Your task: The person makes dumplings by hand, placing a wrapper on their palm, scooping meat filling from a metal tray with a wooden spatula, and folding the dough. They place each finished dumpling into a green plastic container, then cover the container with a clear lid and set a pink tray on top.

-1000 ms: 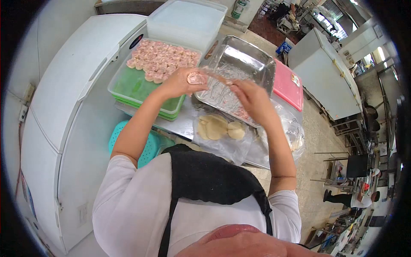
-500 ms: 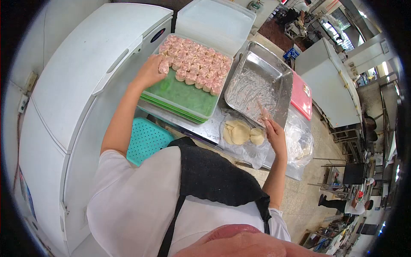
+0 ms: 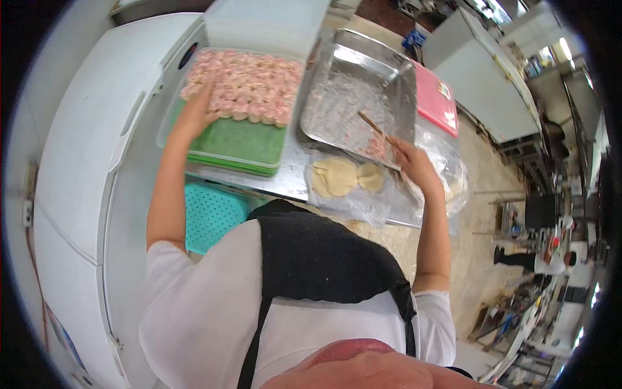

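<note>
Rows of open-topped meat dumplings (image 3: 249, 84) fill the upper part of a clear plastic container (image 3: 275, 152) with a green base. My left hand (image 3: 192, 111) rests at the left end of the nearest row, thumb and fingers spread apart and touching the dumplings. My right hand (image 3: 418, 167) grips a thin, flat wooden spatula (image 3: 370, 122) over the near right corner of a metal pan (image 3: 311, 126). Meat filling (image 3: 376, 146) is smeared in the pan near that corner. Round dough wrappers (image 3: 337, 176) lie on plastic below the pan.
A white chest freezer (image 3: 78, 149) stands at the left. Under the counter sits a turquoise perforated basket (image 3: 214, 217). Beyond the pan are a red-pink lid (image 3: 435, 100) and a plastic bag (image 3: 453, 175). Another person (image 3: 551, 262) stands far right.
My left hand has brought its dumpling to the row's left end and spread its fingers. The spatula now points up and left over the pan. The view has shifted.
</note>
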A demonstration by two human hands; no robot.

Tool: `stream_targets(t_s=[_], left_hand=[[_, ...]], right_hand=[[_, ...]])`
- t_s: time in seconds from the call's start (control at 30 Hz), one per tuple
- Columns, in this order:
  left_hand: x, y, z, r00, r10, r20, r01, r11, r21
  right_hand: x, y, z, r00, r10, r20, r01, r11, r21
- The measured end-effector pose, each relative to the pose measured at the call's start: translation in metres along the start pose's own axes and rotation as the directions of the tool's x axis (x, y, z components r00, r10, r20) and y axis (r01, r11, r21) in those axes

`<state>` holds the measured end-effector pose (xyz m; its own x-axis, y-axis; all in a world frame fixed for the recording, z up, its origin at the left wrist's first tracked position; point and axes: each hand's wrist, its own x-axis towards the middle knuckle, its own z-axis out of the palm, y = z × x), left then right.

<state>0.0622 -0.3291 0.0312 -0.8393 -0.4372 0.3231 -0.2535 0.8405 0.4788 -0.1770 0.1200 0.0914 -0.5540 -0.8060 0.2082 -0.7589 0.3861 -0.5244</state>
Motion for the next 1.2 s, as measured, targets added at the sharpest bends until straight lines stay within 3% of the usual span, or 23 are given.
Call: stream_targets(t_s=[0.03, 0.07, 0.1, 0.13, 0.17, 0.2, 0.23, 0.3, 0.33, 0.4, 0.43, 0.5, 0.53, 0.6, 0.73, 0.8, 0.87, 0.93, 1.07, 1.1, 1.2], left_hand=[[-0.002, 0.011, -0.003, 1.0, 0.018, 0.017, -0.018, 1.0, -0.006], [-0.009, 0.024, -0.006, 1.0, -0.008, -0.006, 0.008, 0.998, 0.068], [-0.015, 0.039, -0.011, 0.999, -0.034, -0.035, 0.039, 0.989, 0.143], [-0.018, 0.067, -0.013, 0.999, -0.026, -0.027, 0.03, 0.989, 0.143], [-0.019, 0.106, -0.011, 0.996, -0.074, 0.051, 0.081, 0.985, -0.151], [-0.02, 0.142, -0.003, 0.985, -0.099, 0.141, 0.151, 0.893, -0.425], [-0.023, 0.169, 0.013, 0.974, -0.001, 0.228, 0.121, 0.847, -0.517], [-0.033, 0.216, 0.062, 0.914, 0.161, 0.373, 0.128, 0.757, -0.641], [-0.035, 0.238, 0.089, 0.868, 0.238, 0.437, 0.094, 0.785, -0.613], [-0.043, 0.263, 0.158, 0.801, 0.44, 0.406, -0.134, 0.793, -0.594], [-0.048, 0.271, 0.191, 0.803, 0.431, 0.411, -0.126, 0.798, -0.59], [-0.051, 0.281, 0.245, 0.81, 0.531, 0.247, -0.326, 0.759, -0.564], [-0.052, 0.283, 0.256, 0.816, 0.521, 0.251, -0.316, 0.765, -0.561], [-0.053, 0.288, 0.273, 0.846, 0.451, 0.283, -0.369, 0.88, -0.298], [-0.048, 0.3, 0.258, 0.85, 0.385, 0.36, -0.307, 0.917, -0.256], [-0.043, 0.31, 0.241, 0.881, 0.38, 0.281, -0.26, 0.886, -0.385], [-0.037, 0.317, 0.234, 0.888, 0.395, 0.237, -0.274, 0.867, -0.417], [-0.034, 0.321, 0.235, 0.896, 0.402, 0.191, -0.284, 0.847, -0.45], [-0.028, 0.328, 0.238, 0.912, 0.275, 0.306, -0.142, 0.908, -0.393], [-0.026, 0.329, 0.237, 0.906, 0.204, 0.372, -0.071, 0.937, -0.341], [-0.026, 0.326, 0.241, 0.897, 0.209, 0.39, -0.047, 0.922, -0.385]], right_hand=[[0.005, 0.013, -0.01, 1.0, 0.023, -0.011, -0.023, 1.0, -0.001], [0.013, 0.024, -0.023, 0.988, 0.116, 0.103, -0.081, 0.953, -0.292], [0.019, 0.036, -0.034, 0.954, 0.233, 0.19, -0.09, 0.824, -0.559], [0.025, 0.047, -0.04, 0.953, 0.241, 0.184, -0.101, 0.824, -0.557], [0.031, 0.057, -0.045, 0.942, 0.258, 0.213, -0.085, 0.801, -0.592], [0.035, 0.066, -0.047, 0.931, 0.274, 0.242, -0.067, 0.778, -0.625], [0.037, 0.077, -0.046, 0.93, 0.278, 0.239, -0.073, 0.78, -0.621], [0.037, 0.101, -0.027, 0.992, 0.009, 0.129, 0.09, 0.67, -0.737], [0.031, 0.109, -0.008, 0.991, 0.012, 0.134, 0.09, 0.679, -0.729], [0.008, 0.087, 0.015, 0.977, -0.027, 0.21, 0.167, 0.705, -0.689], [-0.004, 0.071, 0.012, 0.958, -0.07, 0.278, 0.242, 0.718, -0.653], [-0.008, 0.085, 0.002, 0.948, -0.101, 0.301, 0.278, 0.723, -0.632], [-0.009, 0.089, -0.004, 0.939, -0.126, 0.319, 0.307, 0.727, -0.614], [0.01, 0.104, -0.027, 0.955, -0.129, 0.267, 0.27, 0.748, -0.606], [0.026, 0.127, -0.013, 0.978, -0.117, 0.173, 0.201, 0.753, -0.627], [0.02, 0.12, 0.005, 0.984, -0.12, 0.133, 0.178, 0.76, -0.626], [-0.004, 0.098, 0.011, 0.895, -0.283, 0.344, 0.427, 0.769, -0.476], [0.012, 0.108, -0.012, 0.913, -0.241, 0.33, 0.383, 0.785, -0.486], [0.034, 0.126, -0.027, 0.937, -0.233, 0.26, 0.341, 0.77, -0.54], [0.023, 0.119, -0.014, 0.932, -0.193, 0.309, 0.34, 0.761, -0.552], [0.007, 0.107, -0.008, 0.901, -0.251, 0.353, 0.403, 0.785, -0.47]])
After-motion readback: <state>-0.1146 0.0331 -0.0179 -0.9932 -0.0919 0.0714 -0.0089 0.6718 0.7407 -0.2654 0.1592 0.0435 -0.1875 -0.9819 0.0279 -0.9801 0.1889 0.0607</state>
